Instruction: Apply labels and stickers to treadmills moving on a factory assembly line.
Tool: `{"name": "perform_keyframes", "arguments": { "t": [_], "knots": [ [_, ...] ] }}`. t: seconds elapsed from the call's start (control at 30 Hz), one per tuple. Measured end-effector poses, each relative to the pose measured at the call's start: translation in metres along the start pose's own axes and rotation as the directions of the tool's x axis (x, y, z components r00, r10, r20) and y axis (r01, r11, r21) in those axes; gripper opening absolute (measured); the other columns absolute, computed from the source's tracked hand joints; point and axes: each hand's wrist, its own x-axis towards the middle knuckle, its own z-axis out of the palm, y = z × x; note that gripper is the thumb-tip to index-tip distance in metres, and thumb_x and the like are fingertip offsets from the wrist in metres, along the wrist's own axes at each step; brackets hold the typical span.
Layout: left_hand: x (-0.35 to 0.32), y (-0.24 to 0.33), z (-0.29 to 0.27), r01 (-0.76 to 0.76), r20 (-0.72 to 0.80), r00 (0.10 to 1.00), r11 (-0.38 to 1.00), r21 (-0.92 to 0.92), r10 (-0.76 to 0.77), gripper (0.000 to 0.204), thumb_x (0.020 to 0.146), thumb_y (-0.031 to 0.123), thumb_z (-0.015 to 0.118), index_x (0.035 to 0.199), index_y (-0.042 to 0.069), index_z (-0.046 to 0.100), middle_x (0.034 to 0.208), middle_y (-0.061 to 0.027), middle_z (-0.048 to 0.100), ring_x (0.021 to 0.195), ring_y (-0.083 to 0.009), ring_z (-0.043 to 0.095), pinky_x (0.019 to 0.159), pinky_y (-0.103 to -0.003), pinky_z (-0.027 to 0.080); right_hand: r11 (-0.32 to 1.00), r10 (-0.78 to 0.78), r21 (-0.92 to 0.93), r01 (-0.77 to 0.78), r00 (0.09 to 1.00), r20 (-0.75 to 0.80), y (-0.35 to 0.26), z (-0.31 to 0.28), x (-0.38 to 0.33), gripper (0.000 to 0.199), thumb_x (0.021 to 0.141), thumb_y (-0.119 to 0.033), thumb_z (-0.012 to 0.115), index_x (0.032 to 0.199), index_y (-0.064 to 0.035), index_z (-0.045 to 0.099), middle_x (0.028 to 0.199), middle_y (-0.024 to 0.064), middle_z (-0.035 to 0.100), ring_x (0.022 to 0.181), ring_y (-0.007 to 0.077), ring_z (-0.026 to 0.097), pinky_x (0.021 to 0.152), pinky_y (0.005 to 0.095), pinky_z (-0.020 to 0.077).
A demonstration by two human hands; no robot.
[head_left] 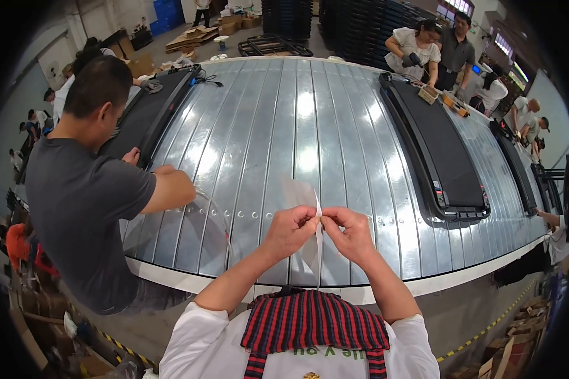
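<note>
A thin white sheet (305, 192), perhaps paper or film, hangs upright between my two hands above the near edge of the metal work surface. My left hand (292, 228) pinches it from the left side, thumb against fingertips. From the other side my right hand (348, 231) pinches it at the same spot, so the fingertips of both hands almost meet. Part of the sheet reaches up past my fingers and part hangs below them. Whether it is a single layer or a folded piece, I cannot tell.
Black treadmill-like frames (446, 145) lie on the metal-slatted table (259, 145) to the right, another (148, 114) to the left. A co-worker in a grey shirt (82, 189) leans in close at my left. Several people work at the far right, near a small basket (428, 95).
</note>
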Motion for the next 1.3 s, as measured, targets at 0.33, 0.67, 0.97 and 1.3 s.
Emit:
{"name": "perform_keyframes", "arguments": {
  "t": [0.33, 0.67, 0.97, 1.3],
  "knots": [
    [-0.005, 0.005, 0.027, -0.04, -0.096, 0.994, 0.995, 0.094, 0.049, 0.019, 0.079, 0.014, 0.056, 0.087, -0.003, 0.058, 0.065, -0.0073, 0.059, 0.057, -0.0077, 0.052, 0.053, -0.024, 0.043, 1.0, -0.017, 0.004, 0.017, 0.997, 0.078, 0.002, -0.025, -0.011, 0.011, 0.08, -0.001, 0.053, 0.089, 0.0039, 0.058, 0.071, 0.0081, 0.061, 0.064, 0.0107, 0.059, 0.058, 0.0233, 0.0477],
    [0.012, 0.012, 0.07, -0.172, -0.181, 0.975, 0.948, -0.267, 0.127, 0.016, 0.082, 0.013, 0.056, 0.09, 0.0, 0.055, 0.084, -0.0038, 0.061, 0.073, -0.0114, 0.058, 0.066, -0.024, 0.047, 0.935, 0.154, 0.337, -0.109, 0.982, -0.11, 0.011, -0.042, -0.014, 0.01, 0.085, -0.007, 0.052, 0.087, 0.0023, 0.056, 0.069, 0.0022, 0.059, 0.064, 0.0061, 0.056, 0.058, 0.0201, 0.0457],
    [0.006, 0.001, 0.038, -0.058, -0.377, 0.924, 0.998, 0.002, 0.055, 0.016, 0.084, 0.017, 0.057, 0.084, 0.001, 0.055, 0.07, -0.0017, 0.06, 0.062, -0.004, 0.051, 0.055, -0.02, 0.042, 0.826, 0.217, 0.508, -0.242, 0.97, 0.109, 0.016, -0.02, 0.004, 0.01, 0.086, -0.009, 0.051, 0.087, 0.0009, 0.055, 0.07, 0.0037, 0.059, 0.063, 0.0087, 0.058, 0.059, 0.0214, 0.0474],
    [0.02, -0.014, 0.012, -0.022, -0.465, 0.885, 1.0, -0.017, 0.011, 0.01, 0.084, 0.01, 0.054, 0.08, 0.001, 0.051, 0.069, 0.0009, 0.055, 0.061, -0.0031, 0.047, 0.054, -0.018, 0.039, 0.898, -0.394, -0.286, 0.333, 0.899, -0.192, 0.003, -0.019, 0.028, 0.01, 0.079, -0.004, 0.056, 0.088, -0.0004, 0.055, 0.075, 0.0112, 0.059, 0.066, 0.0221, 0.059, 0.06, 0.0289, 0.049]
  ]
}}
